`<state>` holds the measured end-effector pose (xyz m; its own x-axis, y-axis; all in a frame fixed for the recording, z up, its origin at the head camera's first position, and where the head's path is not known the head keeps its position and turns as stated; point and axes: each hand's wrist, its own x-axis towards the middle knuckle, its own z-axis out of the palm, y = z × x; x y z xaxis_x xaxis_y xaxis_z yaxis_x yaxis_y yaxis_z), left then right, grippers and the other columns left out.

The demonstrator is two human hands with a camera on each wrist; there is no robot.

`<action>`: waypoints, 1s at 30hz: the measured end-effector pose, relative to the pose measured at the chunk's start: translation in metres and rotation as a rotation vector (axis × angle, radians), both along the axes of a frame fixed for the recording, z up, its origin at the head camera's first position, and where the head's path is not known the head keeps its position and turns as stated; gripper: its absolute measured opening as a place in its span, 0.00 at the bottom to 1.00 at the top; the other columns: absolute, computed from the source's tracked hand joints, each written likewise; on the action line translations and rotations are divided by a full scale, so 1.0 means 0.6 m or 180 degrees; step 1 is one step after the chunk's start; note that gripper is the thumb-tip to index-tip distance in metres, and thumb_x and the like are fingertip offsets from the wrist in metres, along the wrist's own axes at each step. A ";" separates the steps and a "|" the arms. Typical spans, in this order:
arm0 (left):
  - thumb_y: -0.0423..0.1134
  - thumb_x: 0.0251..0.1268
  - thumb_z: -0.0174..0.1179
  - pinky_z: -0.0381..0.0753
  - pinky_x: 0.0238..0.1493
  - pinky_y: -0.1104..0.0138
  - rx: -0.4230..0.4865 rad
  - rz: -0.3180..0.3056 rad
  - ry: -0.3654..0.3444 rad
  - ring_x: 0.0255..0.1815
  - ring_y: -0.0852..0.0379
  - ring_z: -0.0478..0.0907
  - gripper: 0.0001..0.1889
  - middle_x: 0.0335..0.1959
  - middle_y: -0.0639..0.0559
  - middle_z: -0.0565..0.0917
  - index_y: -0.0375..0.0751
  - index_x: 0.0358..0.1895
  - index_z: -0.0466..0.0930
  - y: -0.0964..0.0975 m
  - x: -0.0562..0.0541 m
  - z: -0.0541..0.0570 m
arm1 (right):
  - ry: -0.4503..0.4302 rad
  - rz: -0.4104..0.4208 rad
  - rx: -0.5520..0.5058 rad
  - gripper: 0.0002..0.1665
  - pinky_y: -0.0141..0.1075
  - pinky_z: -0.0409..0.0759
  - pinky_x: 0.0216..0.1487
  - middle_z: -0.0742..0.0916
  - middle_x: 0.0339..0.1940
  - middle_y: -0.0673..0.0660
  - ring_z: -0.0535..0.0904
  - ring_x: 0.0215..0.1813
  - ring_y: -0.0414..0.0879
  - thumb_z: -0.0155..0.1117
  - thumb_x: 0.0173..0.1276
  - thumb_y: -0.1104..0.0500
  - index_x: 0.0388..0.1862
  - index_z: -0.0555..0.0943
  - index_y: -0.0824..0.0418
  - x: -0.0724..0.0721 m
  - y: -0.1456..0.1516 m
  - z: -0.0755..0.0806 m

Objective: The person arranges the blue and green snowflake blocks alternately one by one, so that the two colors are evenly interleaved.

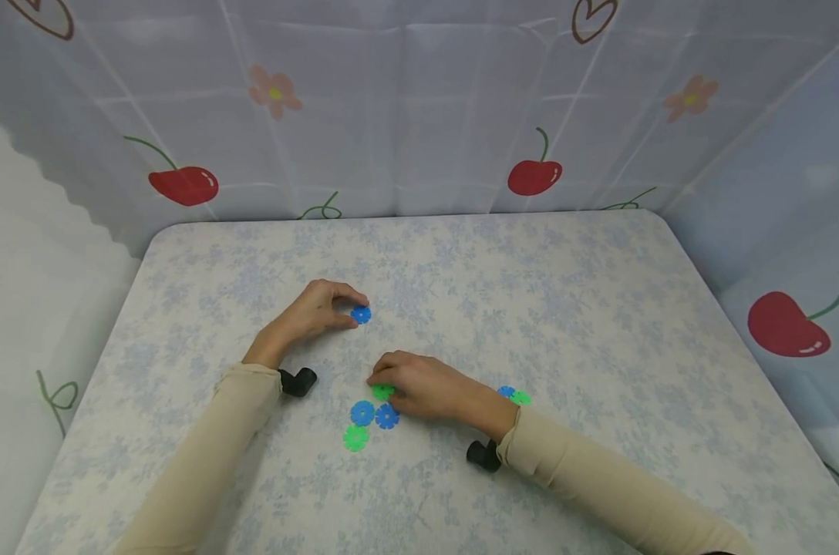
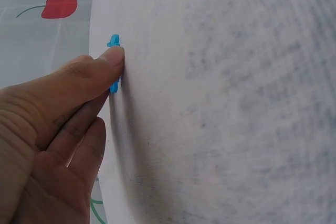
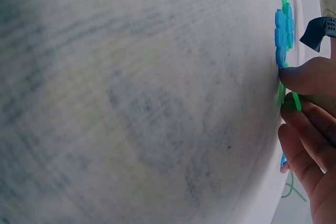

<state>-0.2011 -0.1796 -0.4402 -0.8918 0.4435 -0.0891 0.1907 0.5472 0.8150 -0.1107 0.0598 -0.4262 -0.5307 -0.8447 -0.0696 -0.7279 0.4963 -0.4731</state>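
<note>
My left hand pinches a blue notched plastic disc between thumb and fingers, just off the left of the table's middle. Seen edge-on in the left wrist view, that blue disc shows above and below the thumb. Nearer the front, my right hand has its thumb and fingertips around a green notched disc; in the right wrist view a green edge shows between them. Touching or close to it lie two blue discs, one left and one right, with another green disc below.
Beyond the right wrist, a blue disc and a green disc lie side by side, partly behind the forearm. A pale floral cloth covers the table. Behind it hangs a curtain printed with cherries.
</note>
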 end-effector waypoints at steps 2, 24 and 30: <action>0.25 0.52 0.72 0.75 0.62 0.56 -0.0033 -0.0002 0.0010 0.59 0.47 0.77 0.17 0.51 0.44 0.85 0.36 0.48 0.86 0.001 -0.001 0.001 | -0.0019 -0.0025 -0.0053 0.21 0.34 0.76 0.59 0.81 0.57 0.51 0.76 0.60 0.44 0.62 0.68 0.66 0.60 0.82 0.59 -0.001 0.001 -0.001; 0.25 0.52 0.73 0.77 0.59 0.58 0.0082 -0.0044 0.0072 0.55 0.48 0.80 0.17 0.48 0.44 0.86 0.36 0.48 0.87 -0.005 -0.001 -0.008 | -0.0414 -0.0953 -0.0847 0.20 0.35 0.80 0.52 0.85 0.57 0.56 0.81 0.55 0.47 0.68 0.66 0.66 0.57 0.83 0.63 -0.069 -0.001 0.008; 0.25 0.51 0.73 0.78 0.59 0.57 0.0148 -0.0069 0.0077 0.55 0.48 0.80 0.17 0.48 0.44 0.86 0.35 0.48 0.87 -0.006 -0.002 -0.009 | -0.0385 -0.1079 -0.0804 0.19 0.35 0.80 0.53 0.85 0.56 0.56 0.81 0.57 0.47 0.68 0.66 0.66 0.56 0.83 0.64 -0.088 -0.014 0.010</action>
<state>-0.2021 -0.1830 -0.4457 -0.8836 0.4659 -0.0464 0.2220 0.5043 0.8345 -0.1635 0.0516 -0.4201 -0.7816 -0.6226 0.0381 -0.4757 0.5555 -0.6821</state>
